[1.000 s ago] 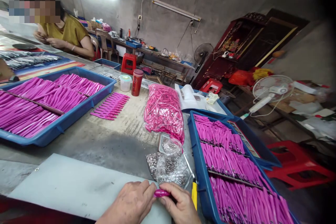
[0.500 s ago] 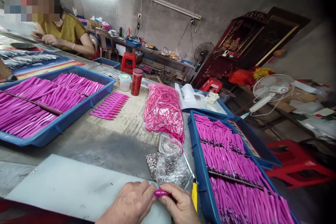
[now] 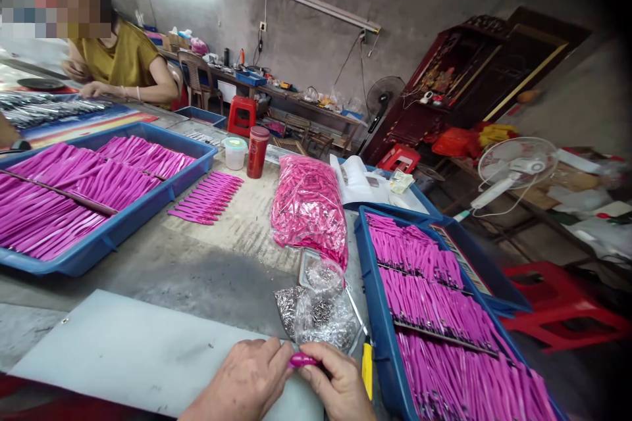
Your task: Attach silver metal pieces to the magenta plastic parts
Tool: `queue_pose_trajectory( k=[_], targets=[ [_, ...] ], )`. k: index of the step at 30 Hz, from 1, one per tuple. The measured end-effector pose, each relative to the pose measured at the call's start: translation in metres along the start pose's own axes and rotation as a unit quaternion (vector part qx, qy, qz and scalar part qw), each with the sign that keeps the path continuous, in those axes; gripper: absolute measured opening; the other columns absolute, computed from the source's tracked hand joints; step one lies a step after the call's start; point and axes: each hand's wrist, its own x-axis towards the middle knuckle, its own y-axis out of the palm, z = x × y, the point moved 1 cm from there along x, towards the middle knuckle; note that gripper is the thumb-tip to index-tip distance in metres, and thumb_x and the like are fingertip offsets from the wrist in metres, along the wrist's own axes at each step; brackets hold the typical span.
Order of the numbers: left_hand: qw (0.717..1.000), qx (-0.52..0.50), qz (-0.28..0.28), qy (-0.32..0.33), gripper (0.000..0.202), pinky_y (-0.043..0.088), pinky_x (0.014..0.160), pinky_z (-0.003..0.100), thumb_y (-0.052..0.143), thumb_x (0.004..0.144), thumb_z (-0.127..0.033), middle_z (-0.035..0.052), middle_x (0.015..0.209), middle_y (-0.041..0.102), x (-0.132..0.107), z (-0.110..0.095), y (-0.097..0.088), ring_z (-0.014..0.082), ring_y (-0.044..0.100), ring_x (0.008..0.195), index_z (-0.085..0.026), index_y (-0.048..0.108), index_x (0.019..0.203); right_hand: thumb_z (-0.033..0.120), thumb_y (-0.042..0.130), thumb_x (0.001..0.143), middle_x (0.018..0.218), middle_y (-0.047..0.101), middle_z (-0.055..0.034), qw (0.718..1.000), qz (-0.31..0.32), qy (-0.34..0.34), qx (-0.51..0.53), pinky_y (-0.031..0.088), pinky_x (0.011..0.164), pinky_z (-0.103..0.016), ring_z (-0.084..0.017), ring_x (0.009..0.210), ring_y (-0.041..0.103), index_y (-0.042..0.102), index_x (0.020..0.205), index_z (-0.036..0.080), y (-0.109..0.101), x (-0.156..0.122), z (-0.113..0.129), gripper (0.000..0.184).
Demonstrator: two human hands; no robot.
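Observation:
My left hand (image 3: 244,380) and my right hand (image 3: 336,387) meet at the bottom edge over a grey board (image 3: 123,348). Both pinch one small pink plastic piece (image 3: 302,360) between their fingertips. Just beyond them lies a clear bag of small metal parts (image 3: 316,316). A big clear bag of pink pieces (image 3: 309,207) stands further back. A blue tray (image 3: 378,322) filled with rows of purple-pink handles sits to the right of my hands.
A second blue tray (image 3: 123,227) of purple handles stands at the left, with a loose row of handles (image 3: 207,198) beside it. A red flask (image 3: 257,153) and a lidded tub (image 3: 235,154) stand behind. Another person (image 3: 123,66) works at far left. A yellow tool (image 3: 366,368) lies by my right hand.
My hands stay in place on the pink piece. The view has shifted slightly, and the other person's hands have moved a little.

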Motion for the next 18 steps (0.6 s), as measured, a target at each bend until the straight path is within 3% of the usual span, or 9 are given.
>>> queue_pose_trajectory(
  k=[8, 13, 18],
  targets=[
    [1.000, -0.004, -0.006, -0.010, 0.025, 0.041, 0.043, 0.026, 0.026, 0.092, -0.018, -0.0008, 0.061, 0.054, -0.003, 0.001, 0.005, 0.0154, 0.055, 0.047, -0.020, 0.048, 0.080, 0.045, 0.052, 0.082, 0.075, 0.070, -0.0028, 1.000, -0.029, 0.010, -0.005, 0.050, 0.062, -0.023, -0.017, 0.067, 0.064, 0.067, 0.088, 0.023, 0.005, -0.003, -0.007, 0.027],
    [0.999, -0.013, -0.034, -0.020, 0.026, 0.040, 0.044, 0.024, 0.024, 0.093, -0.017, -0.0017, 0.061, 0.053, -0.002, 0.005, 0.005, 0.0141, 0.055, 0.048, -0.020, 0.048, 0.082, 0.047, 0.052, 0.081, 0.080, 0.072, -0.0053, 0.997, -0.062, 0.035, -0.013, 0.053, 0.058, -0.024, -0.017, 0.064, 0.065, 0.064, 0.106, 0.021, 0.013, -0.010, -0.016, 0.038],
    [0.998, -0.024, -0.057, -0.013, 0.024, 0.039, 0.043, 0.025, 0.026, 0.093, -0.018, -0.0027, 0.060, 0.052, -0.004, 0.011, 0.011, 0.0138, 0.054, 0.046, -0.020, 0.047, 0.081, 0.045, 0.049, 0.083, 0.074, 0.069, -0.0044, 0.992, -0.112, 0.047, -0.047, 0.052, 0.059, -0.022, -0.017, 0.065, 0.064, 0.066, 0.099, 0.020, -0.004, -0.006, -0.010, 0.034]
  ],
)
